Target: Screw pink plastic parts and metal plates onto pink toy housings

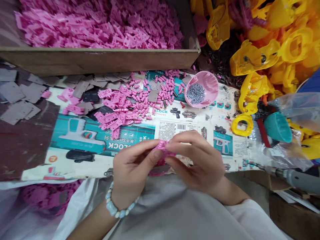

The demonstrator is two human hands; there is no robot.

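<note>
Two hands: left hand (135, 170), right hand (197, 163), pinching one pink plastic piece (162, 150) over upside-down "LOCK" print (113, 144)

"How's the light?"

"Bright and soft, with faint shadows; the plastic bag (287, 146) glares a bit."

"Sharp?"

"Mostly. The pink plastic part (162, 151) between the fingers (147, 150) looks slightly soft, and the wooden bin (100, 61) stretches toward the frame's edge."

Upside-down "LOCK" and "SHOCK" run across the teal panel (80, 135) of the printed paper sheet (50, 169); another "LOCK" sits up-right of that panel; a barcode label (181, 127) lies right of it, its small print unreadable.
</note>
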